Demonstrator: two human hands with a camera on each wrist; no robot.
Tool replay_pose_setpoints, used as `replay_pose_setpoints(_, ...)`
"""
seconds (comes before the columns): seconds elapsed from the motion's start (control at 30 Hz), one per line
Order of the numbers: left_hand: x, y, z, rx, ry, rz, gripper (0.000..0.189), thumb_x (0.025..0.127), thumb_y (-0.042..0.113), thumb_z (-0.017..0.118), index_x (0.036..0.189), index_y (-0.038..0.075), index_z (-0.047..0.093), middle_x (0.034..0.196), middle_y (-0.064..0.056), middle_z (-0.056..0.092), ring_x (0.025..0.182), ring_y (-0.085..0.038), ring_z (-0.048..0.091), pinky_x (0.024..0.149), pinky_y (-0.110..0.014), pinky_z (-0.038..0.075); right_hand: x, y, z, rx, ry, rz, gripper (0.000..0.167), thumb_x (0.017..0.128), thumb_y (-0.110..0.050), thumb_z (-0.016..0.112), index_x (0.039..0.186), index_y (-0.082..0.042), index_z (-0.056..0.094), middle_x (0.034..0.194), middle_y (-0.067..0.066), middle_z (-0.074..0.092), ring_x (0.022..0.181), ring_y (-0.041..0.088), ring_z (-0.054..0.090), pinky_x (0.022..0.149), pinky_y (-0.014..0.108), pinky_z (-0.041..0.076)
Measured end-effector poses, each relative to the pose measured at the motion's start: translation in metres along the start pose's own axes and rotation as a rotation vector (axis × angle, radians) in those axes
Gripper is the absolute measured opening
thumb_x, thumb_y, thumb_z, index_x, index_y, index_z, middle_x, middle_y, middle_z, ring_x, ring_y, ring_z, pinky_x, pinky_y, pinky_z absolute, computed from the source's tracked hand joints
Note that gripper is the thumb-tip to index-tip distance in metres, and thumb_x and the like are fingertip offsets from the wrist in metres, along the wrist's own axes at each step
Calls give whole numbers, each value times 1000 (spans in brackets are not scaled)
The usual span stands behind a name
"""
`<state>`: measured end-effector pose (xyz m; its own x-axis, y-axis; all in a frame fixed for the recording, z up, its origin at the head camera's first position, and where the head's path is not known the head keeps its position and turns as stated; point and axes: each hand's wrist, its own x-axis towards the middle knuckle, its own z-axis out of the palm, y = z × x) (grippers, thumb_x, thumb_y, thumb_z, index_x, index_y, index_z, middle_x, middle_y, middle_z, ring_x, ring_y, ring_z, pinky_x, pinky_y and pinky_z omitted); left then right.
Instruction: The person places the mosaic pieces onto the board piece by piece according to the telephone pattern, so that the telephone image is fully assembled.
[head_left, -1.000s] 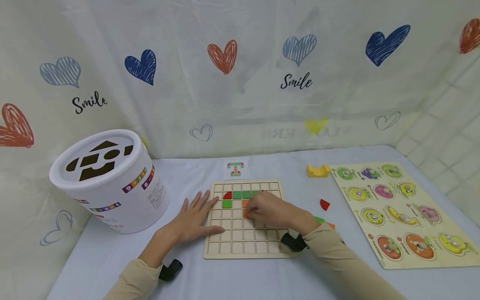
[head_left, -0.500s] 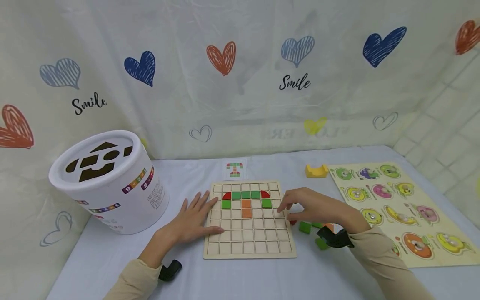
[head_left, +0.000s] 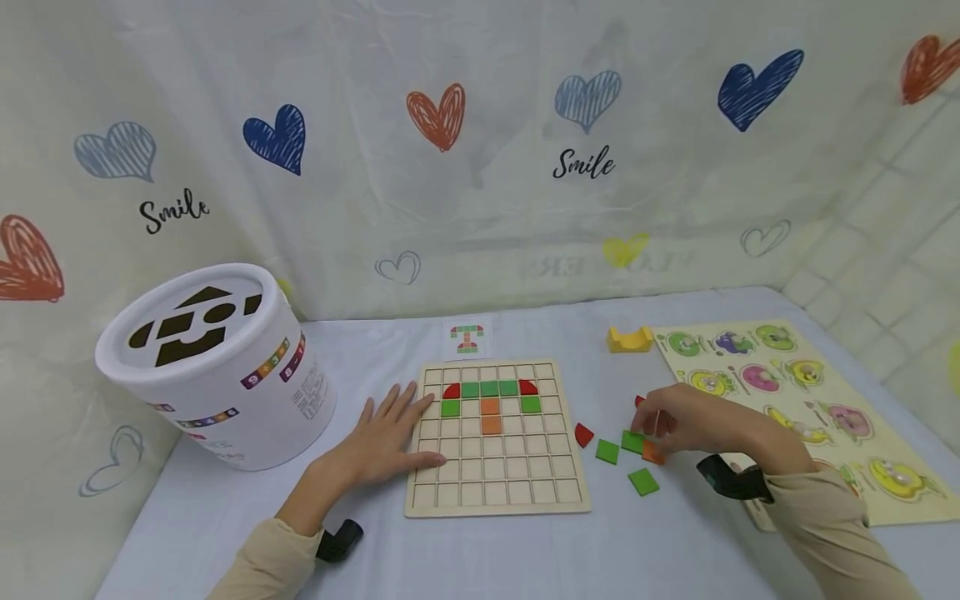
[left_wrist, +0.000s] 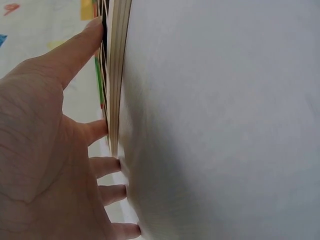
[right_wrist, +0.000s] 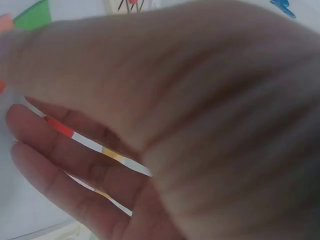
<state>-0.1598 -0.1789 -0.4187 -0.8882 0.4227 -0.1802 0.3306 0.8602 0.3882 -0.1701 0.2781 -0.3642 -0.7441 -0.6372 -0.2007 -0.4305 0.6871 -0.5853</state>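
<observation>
My left hand [head_left: 382, 437] lies spread at the left edge of a wooden grid board [head_left: 497, 493]; its thumb and index fingertip rest on the rim. The board carries a row of red quarter-round and green tiles, a green tile [head_left: 531, 404] under each end, and two orange tiles [head_left: 491, 424] down the middle. To the right, my right hand [head_left: 701, 423] hovers with bent, relaxed fingers over loose tiles. Its fingertips are right at a green tile [head_left: 632, 441] and an orange tile [head_left: 653, 452]. The right wrist view shows the thumb over the orange one.
Near the right hand lie green tiles [head_left: 643, 482] and a red quarter-round piece [head_left: 583, 435]. A pattern card [head_left: 467, 339] sits behind the board. A white bucket [head_left: 315, 400] stands left, a yellow arch block [head_left: 630, 340] at the back, a fruit puzzle board [head_left: 738, 404] at right.
My right hand has let go of an orange tile on the board and moved right to the loose tiles, uncovering the right end of the pattern. The left hand has stayed put.
</observation>
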Motion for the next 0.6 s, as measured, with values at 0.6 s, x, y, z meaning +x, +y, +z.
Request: replay_pose_setpoints(0.6,-1,1,-1,-8,4,-3,102,92,73,62,166,12,29,174,-18,11,160,-42,2,121,-73,-1,8,2,8,28,19,-29,25,81,-8,89,97,-12,71,84,-9,62,79,8,56,70,26,52)
